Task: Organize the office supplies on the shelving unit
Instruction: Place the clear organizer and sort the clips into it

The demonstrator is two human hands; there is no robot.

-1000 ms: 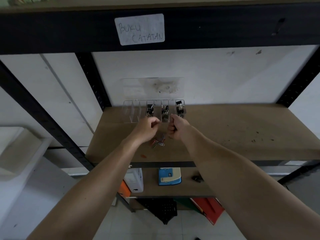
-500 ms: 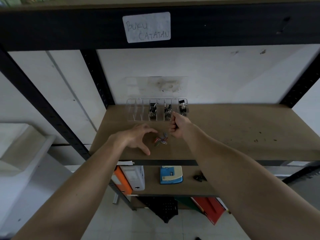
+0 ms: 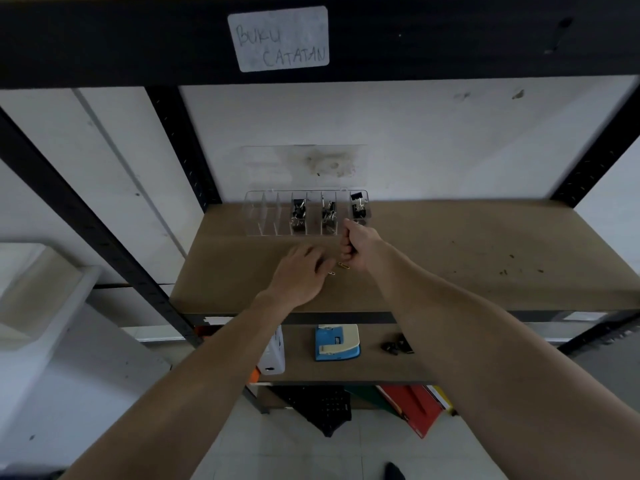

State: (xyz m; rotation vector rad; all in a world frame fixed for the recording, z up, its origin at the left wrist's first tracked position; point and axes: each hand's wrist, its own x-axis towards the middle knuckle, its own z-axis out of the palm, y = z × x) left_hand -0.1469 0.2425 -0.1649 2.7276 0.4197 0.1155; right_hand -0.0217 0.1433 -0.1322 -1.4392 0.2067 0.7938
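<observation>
A clear divided organiser [image 3: 263,216] stands at the back of the brown shelf board [image 3: 467,258], its lid leaning open on the wall. Black binder clips [image 3: 298,211] fill three of its right-hand compartments; the left ones look bare. A few coloured paper clips [image 3: 343,266] lie loose on the board in front of it. My left hand [image 3: 304,271] is palm down over them, fingers bent onto the pile and hiding most of it. My right hand [image 3: 358,247] is a closed fist just right of the clips, near the organiser's front right corner; nothing shows inside it.
A label reading "BUKU CATATAN" [image 3: 280,38] is stuck on the black beam above. On the shelf below sit a blue-and-white hole punch [image 3: 337,342], a white box [image 3: 273,355] and small black clips [image 3: 396,346]. Red folders [image 3: 412,407] and a black crate [image 3: 322,407] stand lower down.
My left hand left the organiser, opened, and came down over the paper clips. My right fist stayed near the organiser's front right corner.
</observation>
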